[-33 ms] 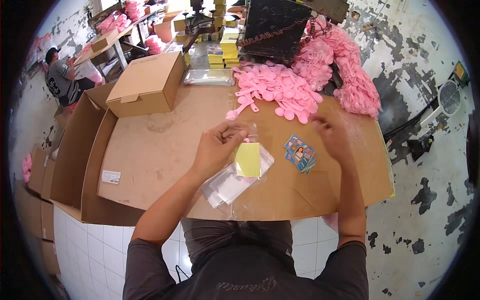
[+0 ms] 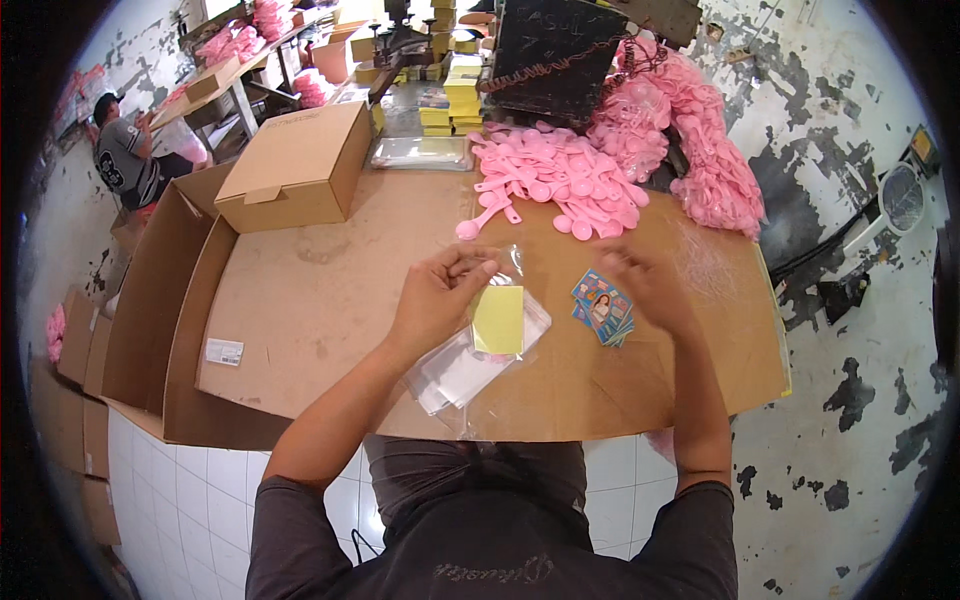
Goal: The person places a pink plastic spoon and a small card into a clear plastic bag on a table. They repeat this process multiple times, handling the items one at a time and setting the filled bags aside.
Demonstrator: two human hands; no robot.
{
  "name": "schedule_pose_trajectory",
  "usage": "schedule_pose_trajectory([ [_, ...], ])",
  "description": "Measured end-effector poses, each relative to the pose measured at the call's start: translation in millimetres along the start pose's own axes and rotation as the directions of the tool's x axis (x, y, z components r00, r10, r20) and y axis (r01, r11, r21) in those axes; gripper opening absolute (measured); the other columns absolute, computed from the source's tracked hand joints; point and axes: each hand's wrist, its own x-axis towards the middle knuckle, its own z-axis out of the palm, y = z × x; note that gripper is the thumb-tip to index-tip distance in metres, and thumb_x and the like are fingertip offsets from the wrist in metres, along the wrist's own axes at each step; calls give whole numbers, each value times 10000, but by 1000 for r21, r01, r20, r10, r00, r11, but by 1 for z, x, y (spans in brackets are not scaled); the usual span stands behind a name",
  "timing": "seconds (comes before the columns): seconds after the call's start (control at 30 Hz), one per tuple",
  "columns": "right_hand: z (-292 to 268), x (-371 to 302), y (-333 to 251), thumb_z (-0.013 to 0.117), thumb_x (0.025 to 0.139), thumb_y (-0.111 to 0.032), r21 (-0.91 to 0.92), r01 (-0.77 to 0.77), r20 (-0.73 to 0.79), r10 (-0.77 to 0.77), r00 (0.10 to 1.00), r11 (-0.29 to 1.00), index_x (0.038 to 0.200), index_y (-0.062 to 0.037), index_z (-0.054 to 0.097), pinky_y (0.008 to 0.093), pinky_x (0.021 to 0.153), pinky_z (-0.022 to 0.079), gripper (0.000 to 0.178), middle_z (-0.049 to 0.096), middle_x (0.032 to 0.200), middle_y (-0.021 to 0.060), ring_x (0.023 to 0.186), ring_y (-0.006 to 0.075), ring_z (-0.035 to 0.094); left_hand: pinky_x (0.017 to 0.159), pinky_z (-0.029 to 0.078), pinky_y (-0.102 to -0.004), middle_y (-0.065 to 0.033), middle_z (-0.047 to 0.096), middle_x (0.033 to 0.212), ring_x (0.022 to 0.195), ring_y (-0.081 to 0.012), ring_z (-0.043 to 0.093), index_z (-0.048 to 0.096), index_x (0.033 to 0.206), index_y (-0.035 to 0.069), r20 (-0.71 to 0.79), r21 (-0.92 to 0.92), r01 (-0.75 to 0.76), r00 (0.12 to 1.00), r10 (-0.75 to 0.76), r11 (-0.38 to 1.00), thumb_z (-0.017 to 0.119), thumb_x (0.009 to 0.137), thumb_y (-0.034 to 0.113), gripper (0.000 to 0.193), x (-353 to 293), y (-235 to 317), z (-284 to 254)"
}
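My left hand (image 2: 447, 290) pinches the top of a small clear plastic bag (image 2: 511, 262) between thumb and fingers. Inside that bag sits a yellow card (image 2: 498, 320), with a faint pink patch near its lower edge. Under it, a loose stack of clear plastic bags (image 2: 455, 375) lies on the cardboard. To the right, my right hand (image 2: 645, 285) hovers beside a small pile of blue printed cards (image 2: 605, 308); its fingers are smeared by motion, so whether they hold anything is unclear. Beyond both hands spreads a heap of pink plastic spoons (image 2: 560, 180).
A closed cardboard box (image 2: 295, 165) stands far left, beside a long open carton (image 2: 165, 310). Wrapped pink spoons (image 2: 715, 170) bulge at the back right near a black box (image 2: 550, 60). Stacks of yellow cards (image 2: 462, 95) stand behind. Another person (image 2: 130, 155) works far left.
My right hand has moved left, from beside the spoon heap toward the blue cards. A pink bit seen by my left fingertips no longer shows there. My left hand keeps its pinch.
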Motion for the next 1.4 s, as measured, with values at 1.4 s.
schedule_pose_trajectory([
  [1.4,97,9,25,673,994,-58,650,-36,171,-99,980,759,1081,30,745,250,779,536,144,718,1013,41,876,91,660,703,549,-230,-73,762,995,811,-81,679,759,1090,-27,63,-47,228,972,-225,972,702,966,20,145,-1,-18,-17],
])
